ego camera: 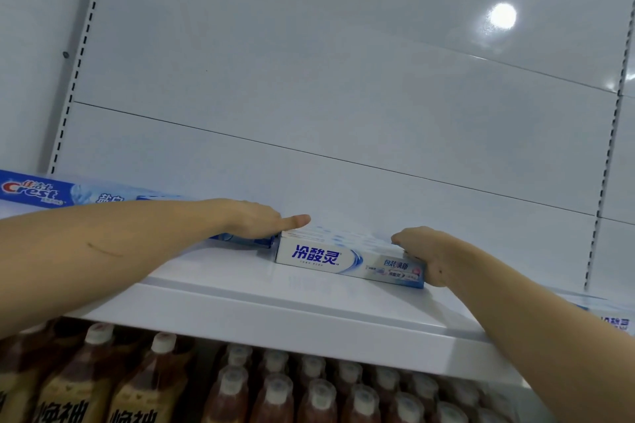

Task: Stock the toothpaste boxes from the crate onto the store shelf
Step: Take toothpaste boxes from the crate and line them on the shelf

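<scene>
A white and blue toothpaste box (330, 259) lies lengthwise on the white store shelf (275, 306), with more boxes of the same kind lined up behind it. My right hand (424, 252) grips its right end, fingers curled over the top and thumb at the end. My left hand (261, 221) rests at the box's left end with its fingers stretched out over the top, above a blue Crest toothpaste box (41, 191) that runs off to the left. The crate is out of sight.
Below the shelf stand several brown drink bottles (240, 391) with white caps. Another toothpaste box (615, 321) peeks in at the right edge under my right forearm. The white back panel (343, 79) with slotted uprights rises behind the shelf.
</scene>
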